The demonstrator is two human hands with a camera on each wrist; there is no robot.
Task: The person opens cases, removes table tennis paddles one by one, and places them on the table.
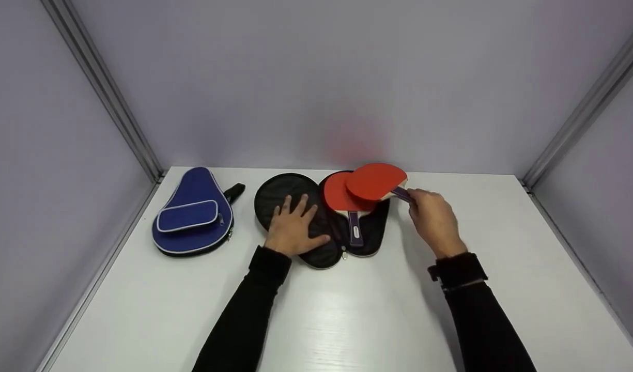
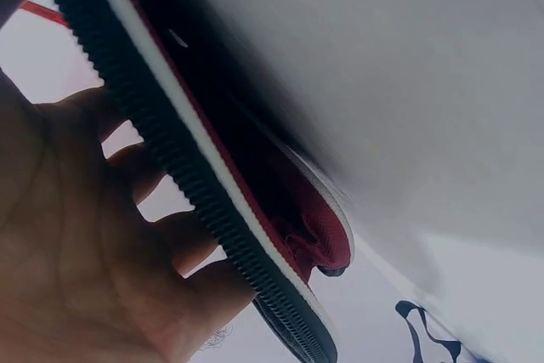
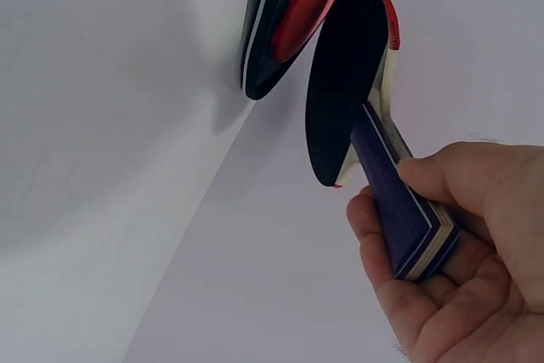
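Note:
An opened black case lies at the table's centre, its zipper edge close up in the left wrist view. My left hand rests with spread fingers on the case's left half. In the right half lies a red paddle, its handle toward me. My right hand grips the dark blue handle of a second paddle, red side up in the head view, black side showing in the right wrist view. From above, its blade overlaps the lying one.
A blue case with white piping, a front pocket and a black strap lies on the left of the white table. Pale panels with grey metal corner posts stand behind and at both sides.

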